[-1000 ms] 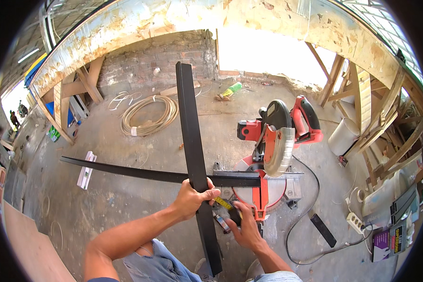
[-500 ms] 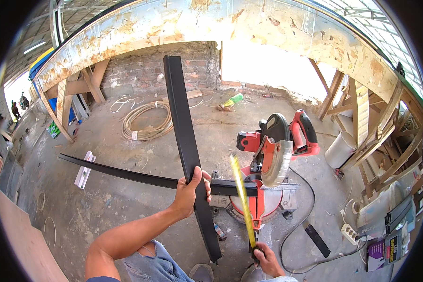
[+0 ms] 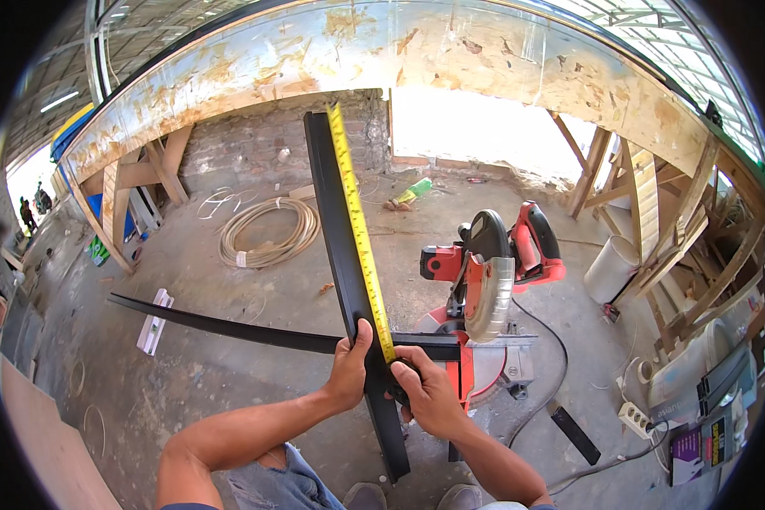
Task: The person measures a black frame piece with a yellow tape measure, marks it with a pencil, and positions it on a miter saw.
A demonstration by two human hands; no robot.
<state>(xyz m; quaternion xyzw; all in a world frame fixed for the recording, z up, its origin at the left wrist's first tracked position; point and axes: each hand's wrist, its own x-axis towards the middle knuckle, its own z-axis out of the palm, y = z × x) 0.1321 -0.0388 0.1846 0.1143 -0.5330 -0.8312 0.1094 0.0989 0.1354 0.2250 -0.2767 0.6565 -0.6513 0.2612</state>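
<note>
My left hand (image 3: 347,371) is closed round a black metal profile (image 3: 335,229), which stands up steeply in front of me with its far end leaning slightly left. In my right hand (image 3: 429,393) is a tape measure (image 3: 361,238), its yellow blade drawn out along the profile's right side up to near the far end. The tape's case is mostly hidden by my fingers. Behind the profile, a second long black profile (image 3: 229,321) lies across the base of a red miter saw (image 3: 489,280), whose head is raised. Its left part rests on a pale block (image 3: 154,321).
A coiled hose (image 3: 268,234) and a green bottle (image 3: 416,190) lie on the floor beyond. A short black offcut (image 3: 575,434) lies near the saw's cable (image 3: 561,365). To the right are a power strip (image 3: 634,419), a white bucket (image 3: 612,268) and wooden trestles (image 3: 654,200).
My right hand has risen with the tape measure from low near my feet to beside my left hand. The blade now lies along the held profile rather than apart from it.
</note>
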